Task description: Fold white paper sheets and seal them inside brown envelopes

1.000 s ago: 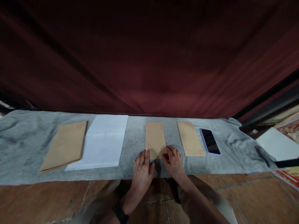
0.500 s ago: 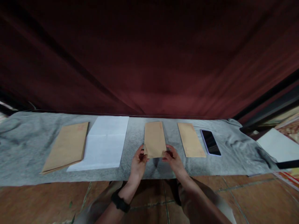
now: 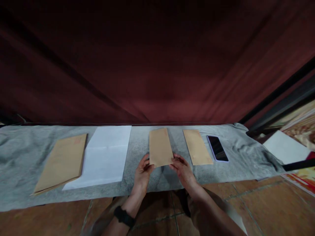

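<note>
A narrow brown envelope (image 3: 160, 147) is lifted off the grey cloth (image 3: 147, 177) at its near end. My left hand (image 3: 142, 172) pinches its near left corner and my right hand (image 3: 182, 169) pinches its near right corner. A black band sits on my left wrist. A second narrow brown envelope (image 3: 197, 146) lies flat on the cloth just right of the held one. A stack of larger brown envelopes (image 3: 60, 162) lies at the left, with white paper sheets (image 3: 104, 155) beside it.
A dark phone (image 3: 217, 148) lies on the cloth right of the second envelope. A dark red curtain (image 3: 157, 65) hangs behind the cloth. More white paper (image 3: 285, 147) and a black bar sit at the far right. Brown floor tiles (image 3: 270, 206) run along the near side.
A second ago both hands rested flat at the envelope's near end on the cloth. They have since gripped its corners and raised that end off the cloth.
</note>
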Action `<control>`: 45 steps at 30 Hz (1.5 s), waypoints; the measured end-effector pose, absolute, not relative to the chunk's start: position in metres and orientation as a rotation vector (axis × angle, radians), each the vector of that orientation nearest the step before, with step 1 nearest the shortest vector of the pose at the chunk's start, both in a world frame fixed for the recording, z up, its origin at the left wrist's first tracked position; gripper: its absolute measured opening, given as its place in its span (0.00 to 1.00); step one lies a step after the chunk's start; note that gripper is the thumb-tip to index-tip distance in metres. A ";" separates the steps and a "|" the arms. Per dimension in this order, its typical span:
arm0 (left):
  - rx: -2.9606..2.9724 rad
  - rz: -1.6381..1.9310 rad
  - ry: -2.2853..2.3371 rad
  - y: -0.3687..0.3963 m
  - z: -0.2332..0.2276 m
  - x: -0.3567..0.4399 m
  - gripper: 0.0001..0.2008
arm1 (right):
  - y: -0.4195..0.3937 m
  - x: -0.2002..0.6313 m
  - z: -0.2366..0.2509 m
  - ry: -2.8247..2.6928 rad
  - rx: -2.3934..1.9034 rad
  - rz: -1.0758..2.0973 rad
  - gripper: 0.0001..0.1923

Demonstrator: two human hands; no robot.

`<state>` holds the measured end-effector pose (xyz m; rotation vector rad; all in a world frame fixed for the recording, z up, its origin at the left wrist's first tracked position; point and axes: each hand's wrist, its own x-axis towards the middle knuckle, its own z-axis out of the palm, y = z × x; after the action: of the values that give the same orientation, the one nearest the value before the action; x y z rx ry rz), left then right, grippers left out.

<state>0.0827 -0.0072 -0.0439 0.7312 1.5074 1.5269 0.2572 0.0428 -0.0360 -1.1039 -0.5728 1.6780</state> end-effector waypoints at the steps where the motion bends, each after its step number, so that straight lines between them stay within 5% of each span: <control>1: 0.696 1.530 1.492 -0.007 -0.045 0.083 0.32 | 0.041 0.256 -0.036 -0.529 -1.068 1.706 0.19; 10: 0.693 1.445 1.349 -0.004 -0.039 0.103 0.38 | 0.020 0.242 -0.046 -0.540 -1.001 1.776 0.16; 24: 0.807 1.284 1.413 0.000 -0.034 0.105 0.27 | 0.068 0.348 -0.028 -0.570 -1.195 1.385 0.18; 45: 0.827 1.234 1.402 -0.002 -0.025 0.109 0.23 | 0.055 0.394 -0.045 -0.483 -1.284 1.422 0.14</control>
<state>0.1087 -0.0015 -0.0247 0.8275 1.4019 1.2345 0.3942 0.0548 -0.0449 -1.2844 -0.4832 1.4223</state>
